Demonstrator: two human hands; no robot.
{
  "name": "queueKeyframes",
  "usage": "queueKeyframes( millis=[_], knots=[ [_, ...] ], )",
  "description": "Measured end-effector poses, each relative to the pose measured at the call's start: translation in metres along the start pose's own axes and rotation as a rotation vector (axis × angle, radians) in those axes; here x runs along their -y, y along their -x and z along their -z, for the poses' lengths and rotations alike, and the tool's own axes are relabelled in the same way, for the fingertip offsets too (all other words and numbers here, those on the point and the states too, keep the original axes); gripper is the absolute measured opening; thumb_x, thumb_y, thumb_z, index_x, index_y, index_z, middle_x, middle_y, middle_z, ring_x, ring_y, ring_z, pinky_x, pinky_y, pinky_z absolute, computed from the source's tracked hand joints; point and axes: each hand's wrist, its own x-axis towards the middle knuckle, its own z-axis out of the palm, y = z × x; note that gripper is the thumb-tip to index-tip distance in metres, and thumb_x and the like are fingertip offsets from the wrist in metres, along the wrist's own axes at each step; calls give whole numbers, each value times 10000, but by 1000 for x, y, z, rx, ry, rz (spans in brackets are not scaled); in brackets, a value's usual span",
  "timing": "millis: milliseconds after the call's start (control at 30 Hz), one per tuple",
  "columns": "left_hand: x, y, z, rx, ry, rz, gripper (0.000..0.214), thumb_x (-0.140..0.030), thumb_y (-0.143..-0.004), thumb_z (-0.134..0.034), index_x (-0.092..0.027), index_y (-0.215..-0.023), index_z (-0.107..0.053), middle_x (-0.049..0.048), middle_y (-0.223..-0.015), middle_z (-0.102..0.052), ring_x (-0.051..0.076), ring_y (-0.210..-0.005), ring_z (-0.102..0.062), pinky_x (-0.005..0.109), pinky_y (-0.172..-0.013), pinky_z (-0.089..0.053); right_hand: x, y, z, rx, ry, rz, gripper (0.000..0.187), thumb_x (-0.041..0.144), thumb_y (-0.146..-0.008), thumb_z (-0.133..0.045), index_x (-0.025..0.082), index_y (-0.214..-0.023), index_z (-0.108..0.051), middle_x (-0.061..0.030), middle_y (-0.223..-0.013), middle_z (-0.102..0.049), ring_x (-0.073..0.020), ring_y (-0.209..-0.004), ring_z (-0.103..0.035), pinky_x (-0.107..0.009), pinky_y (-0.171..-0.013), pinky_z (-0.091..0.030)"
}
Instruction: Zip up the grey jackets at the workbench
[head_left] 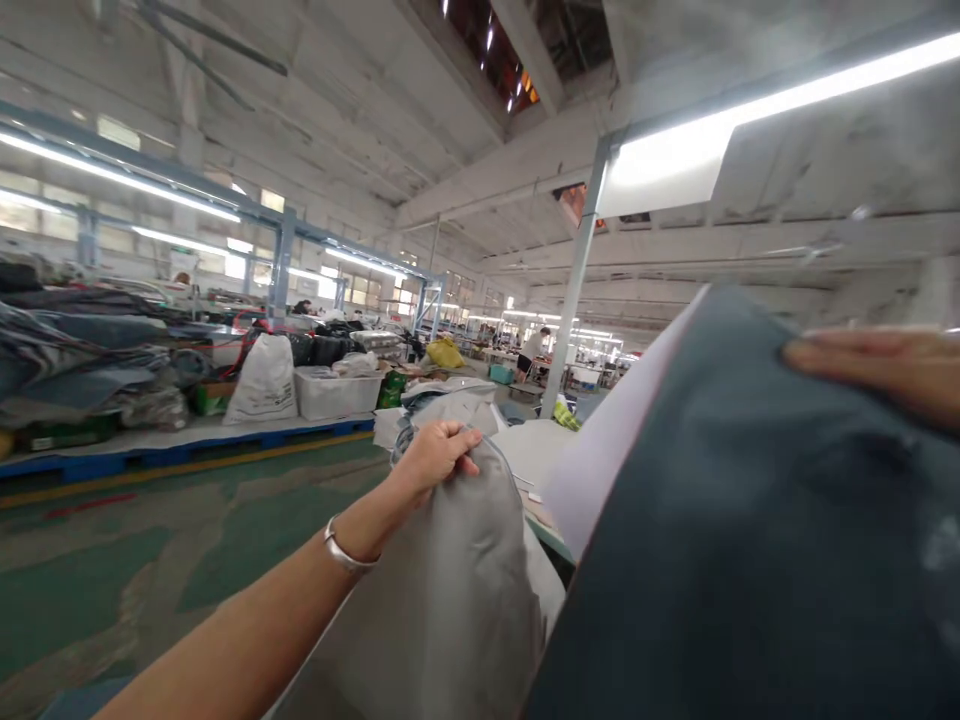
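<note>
My left hand (439, 455) is closed on the top edge of a light grey fabric piece (450, 600) that hangs down in front of me; a silver bracelet (346, 553) sits on that wrist. My right hand (885, 370) grips the upper edge of a dark grey-green fabric panel (750, 540), held up close to the camera at the right. That panel has a white underside (615, 450) showing along its left edge. The right hand's fingers are blurred but pressed onto the cloth.
A green workshop floor (150, 560) lies to the left, with blue pallets (187, 450) bearing fabric piles, a white sack (262, 380) and a white bin (334, 392). A steel post (574, 290) stands ahead. A person (534, 352) works at distant tables.
</note>
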Motion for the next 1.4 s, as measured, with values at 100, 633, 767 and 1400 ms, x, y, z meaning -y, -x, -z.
queueKeyframes(
  millis=[100, 633, 767, 1400],
  knots=[
    [-11, 15, -9, 62, 4, -40, 352, -468, -721, -661, -180, -631, -481, 16, -481, -596, 64, -379, -329, 189, -421, -188, 39, 51, -61, 293, -292, -101, 482, 698, -741, -665, 217, -709, -675, -123, -759, -650, -270, -674, -622, -383, -571, -541],
    [-58, 93, -7, 190, -123, -163, 501, -585, -944, -439, -161, -750, -624, -3, -730, -602, 148, -695, -518, 225, -688, -414, 77, 110, -203, 248, -486, -15, 555, 646, -958, -360, 149, -733, -461, -8, -732, -395, -130, -695, -387, -233, -602, -303],
    [-57, 92, -8, 175, -140, -185, 542, -572, -969, -380, -166, -864, -724, 17, -796, -685, 176, -763, -601, 237, -758, -448, 71, 111, -208, 227, -458, -24, 540, 623, -980, -357, 154, -739, -478, -12, -738, -430, -138, -706, -422, -233, -596, -310],
    [-59, 92, -13, 348, -244, -354, 241, -403, -950, -582, -258, -1083, -721, -41, -978, -707, 129, -908, -620, 186, -794, -428, 59, 110, -215, 208, -539, -34, 493, 567, -1000, -388, 152, -775, -532, -11, -737, -493, -135, -690, -465, -226, -607, -357]
  ],
)
